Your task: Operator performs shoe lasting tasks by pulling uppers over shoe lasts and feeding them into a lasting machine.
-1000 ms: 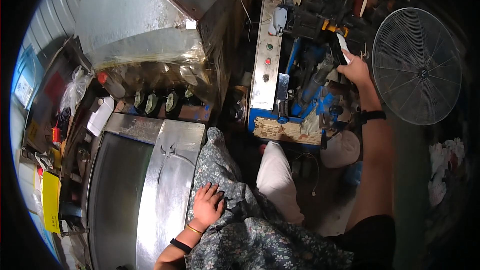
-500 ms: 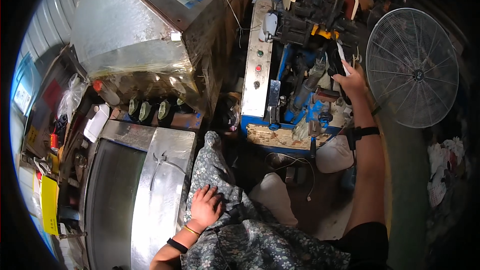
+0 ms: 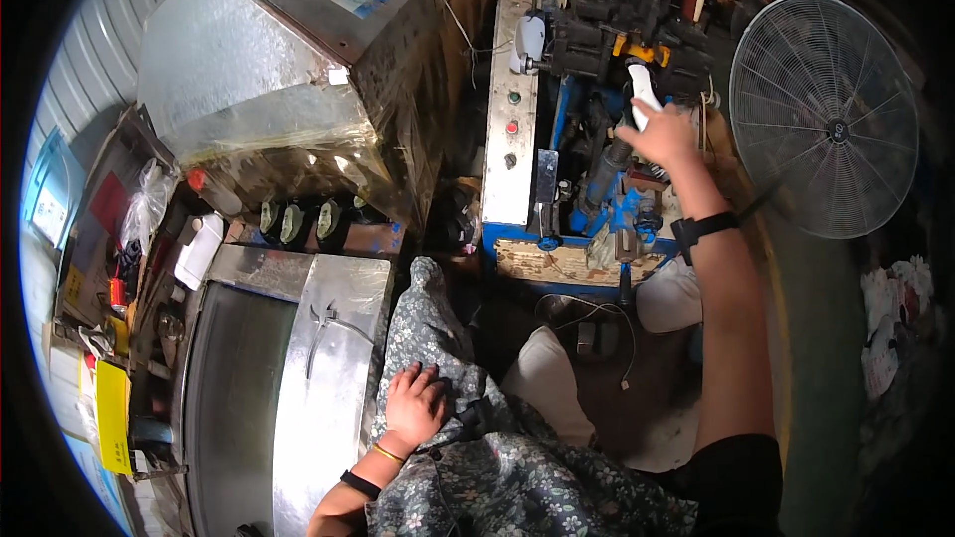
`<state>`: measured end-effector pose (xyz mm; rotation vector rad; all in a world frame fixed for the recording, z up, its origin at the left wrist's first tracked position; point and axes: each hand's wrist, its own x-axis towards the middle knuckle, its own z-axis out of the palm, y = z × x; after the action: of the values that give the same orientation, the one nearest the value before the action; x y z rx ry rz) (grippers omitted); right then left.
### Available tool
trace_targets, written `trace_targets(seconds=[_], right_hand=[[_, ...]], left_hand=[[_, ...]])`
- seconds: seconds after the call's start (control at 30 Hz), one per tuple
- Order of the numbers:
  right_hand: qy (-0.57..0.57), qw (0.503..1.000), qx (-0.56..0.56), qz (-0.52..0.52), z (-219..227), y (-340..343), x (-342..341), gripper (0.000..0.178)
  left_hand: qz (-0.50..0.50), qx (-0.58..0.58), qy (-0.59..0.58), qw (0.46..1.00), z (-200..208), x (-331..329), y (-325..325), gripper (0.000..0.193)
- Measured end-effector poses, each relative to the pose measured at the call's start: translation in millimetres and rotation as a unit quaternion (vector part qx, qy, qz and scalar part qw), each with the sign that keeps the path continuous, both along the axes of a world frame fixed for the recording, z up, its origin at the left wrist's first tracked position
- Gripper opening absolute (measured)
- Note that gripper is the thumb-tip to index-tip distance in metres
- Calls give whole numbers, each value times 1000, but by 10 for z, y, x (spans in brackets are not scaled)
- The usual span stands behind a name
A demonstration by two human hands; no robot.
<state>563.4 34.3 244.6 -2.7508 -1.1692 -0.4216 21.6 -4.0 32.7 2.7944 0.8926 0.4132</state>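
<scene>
My right hand reaches forward over the blue machine and grips the near end of a shoe upper. Its long white underside faces up; its dark sides blend into the machine. The far end of the upper lies close under the yellow-orange part of the machine head; whether they touch I cannot tell. My left hand lies flat on the floral apron over my left leg, its fingers a little apart and holding nothing.
A panel with buttons runs along the machine's left side. Right of it stands a large wire fan. To my left are a metal-edged conveyor, several dark shoe uppers beneath a metal hood, and a cluttered shelf. A cable lies on the floor.
My right hand has moved left and slightly forward with the shoe upper, which has turned from edge-on to white underside up, beneath the machine head. My left hand stays on the apron.
</scene>
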Motion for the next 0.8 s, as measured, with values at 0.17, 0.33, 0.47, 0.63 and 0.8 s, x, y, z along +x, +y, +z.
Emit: trace_targets(seconds=[0.17,0.33,0.47,0.63,0.8], right_hand=[[8,994,109,18,-410,-105,-97,66],[27,993,119,2,-360,-56,-32,66],[39,992,119,-8,-311,87,59,66],[63,992,106,-15,-179,345,303,66],[101,988,111,-34,-70,547,589,69]], left_hand=[[-1,-1,-5,1000,-56,-89,-20,27],[-1,7,-11,1000,-96,-156,-18,25],[21,-4,-21,1000,-83,-170,6,24],[20,7,-9,1000,-55,-137,-37,25],[18,0,0,1000,-10,-81,-32,25]])
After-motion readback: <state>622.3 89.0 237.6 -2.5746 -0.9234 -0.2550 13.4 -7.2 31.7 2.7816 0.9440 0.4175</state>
